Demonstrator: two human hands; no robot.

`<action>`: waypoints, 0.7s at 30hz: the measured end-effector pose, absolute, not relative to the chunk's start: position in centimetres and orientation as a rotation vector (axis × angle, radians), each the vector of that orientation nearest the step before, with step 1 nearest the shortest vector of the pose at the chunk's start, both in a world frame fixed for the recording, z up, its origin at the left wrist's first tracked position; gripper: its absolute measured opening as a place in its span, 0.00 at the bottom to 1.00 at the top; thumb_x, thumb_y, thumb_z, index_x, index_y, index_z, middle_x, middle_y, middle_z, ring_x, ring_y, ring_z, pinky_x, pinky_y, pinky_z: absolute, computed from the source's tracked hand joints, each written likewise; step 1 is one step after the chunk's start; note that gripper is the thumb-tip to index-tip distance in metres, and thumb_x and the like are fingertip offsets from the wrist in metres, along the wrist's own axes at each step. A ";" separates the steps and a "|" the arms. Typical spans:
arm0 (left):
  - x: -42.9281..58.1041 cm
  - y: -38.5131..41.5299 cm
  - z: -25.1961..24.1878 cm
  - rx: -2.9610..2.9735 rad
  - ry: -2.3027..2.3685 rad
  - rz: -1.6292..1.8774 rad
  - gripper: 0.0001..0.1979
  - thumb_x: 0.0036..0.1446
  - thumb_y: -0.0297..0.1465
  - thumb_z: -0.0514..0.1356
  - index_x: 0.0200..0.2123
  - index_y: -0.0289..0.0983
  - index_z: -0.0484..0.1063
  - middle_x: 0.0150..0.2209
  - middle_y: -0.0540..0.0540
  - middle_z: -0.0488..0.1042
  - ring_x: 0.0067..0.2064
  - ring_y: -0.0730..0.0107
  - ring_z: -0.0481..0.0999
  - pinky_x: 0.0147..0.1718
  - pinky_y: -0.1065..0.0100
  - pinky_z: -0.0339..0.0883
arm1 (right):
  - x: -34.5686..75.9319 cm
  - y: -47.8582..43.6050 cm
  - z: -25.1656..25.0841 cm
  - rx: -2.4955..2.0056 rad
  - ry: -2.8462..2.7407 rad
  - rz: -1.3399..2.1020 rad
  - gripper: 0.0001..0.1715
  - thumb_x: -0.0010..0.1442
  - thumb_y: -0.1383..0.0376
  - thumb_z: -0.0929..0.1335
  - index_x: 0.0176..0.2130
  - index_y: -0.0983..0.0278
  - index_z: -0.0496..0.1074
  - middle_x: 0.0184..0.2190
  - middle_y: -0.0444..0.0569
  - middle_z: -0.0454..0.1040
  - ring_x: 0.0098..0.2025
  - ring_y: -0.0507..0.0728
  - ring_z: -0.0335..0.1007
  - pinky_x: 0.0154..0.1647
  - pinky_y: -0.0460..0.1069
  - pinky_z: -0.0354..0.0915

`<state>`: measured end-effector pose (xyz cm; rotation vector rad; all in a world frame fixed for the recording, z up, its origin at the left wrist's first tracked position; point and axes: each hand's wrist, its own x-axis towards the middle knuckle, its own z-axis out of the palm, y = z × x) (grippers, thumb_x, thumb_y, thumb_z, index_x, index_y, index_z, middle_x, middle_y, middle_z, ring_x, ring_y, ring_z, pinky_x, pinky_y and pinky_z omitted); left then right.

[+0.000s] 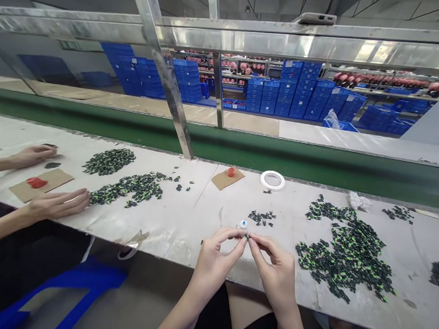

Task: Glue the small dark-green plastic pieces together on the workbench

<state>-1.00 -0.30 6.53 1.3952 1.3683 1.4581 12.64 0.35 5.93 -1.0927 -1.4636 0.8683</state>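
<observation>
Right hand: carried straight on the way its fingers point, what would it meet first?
The right hand points up-left at the left hand; their fingertips already pinch one small dark part, so that comes first, depth permitting.

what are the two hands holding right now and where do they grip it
A tiny dark green-and-black piece, pinched at its ends between thumb and fingertips of both the left hand and the right hand; finer detail cannot be told.

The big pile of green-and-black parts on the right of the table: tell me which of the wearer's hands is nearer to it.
Right. The right hand is just left of the pile; the left hand is farther left, beyond it. Both pinch one small part.
</observation>
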 end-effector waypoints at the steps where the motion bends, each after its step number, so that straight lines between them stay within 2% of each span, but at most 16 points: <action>1: -1.0 -0.3 6.5 1.385 1.365 1.454 0.07 0.52 0.32 0.63 0.33 0.38 0.80 0.34 0.45 0.80 0.38 0.64 0.79 0.40 0.67 0.75 | 12.8 0.3 6.0 -1.105 -1.464 0.882 0.10 0.57 0.61 0.70 0.37 0.62 0.79 0.36 0.51 0.81 0.37 0.58 0.78 0.41 0.51 0.76; 5: -1.0 -0.5 6.6 1.410 1.341 1.422 0.06 0.52 0.31 0.62 0.33 0.38 0.79 0.33 0.46 0.79 0.38 0.65 0.78 0.41 0.67 0.74 | 13.3 0.4 6.3 -1.105 -1.524 0.940 0.09 0.57 0.62 0.69 0.36 0.63 0.79 0.34 0.50 0.81 0.35 0.56 0.78 0.38 0.48 0.75; 11: -0.8 -1.0 6.3 1.419 1.339 1.414 0.06 0.52 0.31 0.61 0.33 0.38 0.78 0.34 0.46 0.79 0.40 0.65 0.78 0.42 0.67 0.72 | 13.2 0.2 6.2 -1.021 -1.557 0.917 0.05 0.59 0.66 0.67 0.35 0.62 0.75 0.37 0.50 0.79 0.41 0.55 0.77 0.42 0.47 0.74; 17: 0.1 -1.6 5.3 1.282 1.399 1.386 0.07 0.52 0.32 0.62 0.34 0.37 0.78 0.35 0.45 0.79 0.41 0.64 0.77 0.42 0.67 0.71 | 13.1 -0.2 5.1 -1.024 -1.581 0.845 0.04 0.59 0.69 0.66 0.35 0.62 0.73 0.36 0.49 0.77 0.40 0.55 0.75 0.44 0.49 0.72; 21: 0.5 -1.9 4.7 1.203 1.345 1.379 0.07 0.51 0.32 0.63 0.34 0.36 0.78 0.35 0.45 0.79 0.40 0.64 0.76 0.41 0.67 0.70 | 13.7 -0.6 4.2 -1.032 -1.568 0.820 0.04 0.58 0.69 0.67 0.34 0.62 0.72 0.34 0.48 0.77 0.39 0.55 0.75 0.42 0.48 0.72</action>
